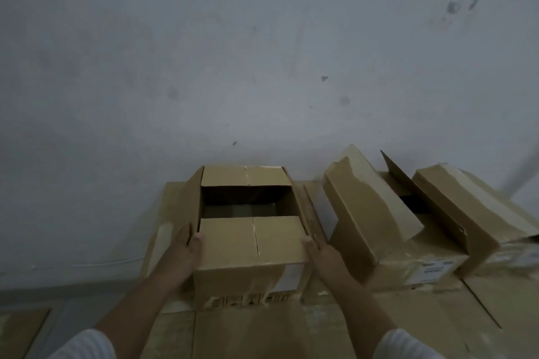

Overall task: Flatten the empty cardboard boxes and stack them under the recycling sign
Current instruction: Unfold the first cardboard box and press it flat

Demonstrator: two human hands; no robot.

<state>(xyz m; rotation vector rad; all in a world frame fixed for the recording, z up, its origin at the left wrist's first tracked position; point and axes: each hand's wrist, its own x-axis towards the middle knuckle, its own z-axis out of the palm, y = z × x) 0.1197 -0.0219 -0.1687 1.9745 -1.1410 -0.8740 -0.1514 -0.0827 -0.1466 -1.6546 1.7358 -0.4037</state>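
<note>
A brown cardboard box [250, 245] stands upright against the wall, its top partly open with two near flaps folded in and a dark hollow behind them. My left hand [186, 248] presses on its left side, thumb over the flap edge. My right hand [318, 251] grips the right side at the same height. Both hold the box between them. To the right stands a second open box [408, 242] with its long flaps raised. No recycling sign shows in this view.
Flattened cardboard sheets [393, 318] cover the floor under and in front of the boxes. Another flat piece [20, 329] lies at the lower left. A stained white wall [262, 67] rises directly behind the boxes. Bare grey floor [73, 297] shows on the left.
</note>
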